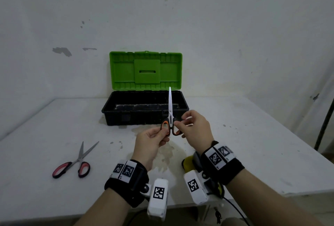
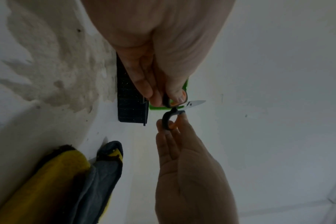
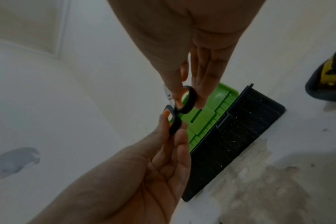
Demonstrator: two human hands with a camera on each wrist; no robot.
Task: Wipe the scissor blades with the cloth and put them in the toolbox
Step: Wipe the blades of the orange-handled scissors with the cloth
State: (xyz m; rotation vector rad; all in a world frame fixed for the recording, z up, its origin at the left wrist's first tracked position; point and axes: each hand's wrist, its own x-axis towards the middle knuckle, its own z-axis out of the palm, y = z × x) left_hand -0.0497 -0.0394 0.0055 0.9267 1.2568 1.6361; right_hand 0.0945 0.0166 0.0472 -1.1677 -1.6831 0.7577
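Orange-and-black scissors (image 1: 169, 115) stand upright above the table, blades together and pointing up, in front of the open toolbox (image 1: 115, 117) with its black base and raised green lid (image 1: 124, 70). My left hand (image 1: 163, 132) pinches the left handle loop. My right hand (image 1: 178, 124) pinches the right loop. The left wrist view shows both hands on the scissors' loops (image 2: 169, 119); so does the right wrist view (image 3: 189, 101). A yellow-and-grey cloth (image 1: 188, 164) lies on the table under my right wrist, also seen as the cloth (image 2: 67, 181).
A second pair of scissors (image 1: 72, 164), pink-and-black with its blades spread, lies on the white table (image 1: 45, 126) at the left. The toolbox base (image 3: 240, 136) stands against the back wall. A dark pole (image 1: 323, 126) stands at the right edge.
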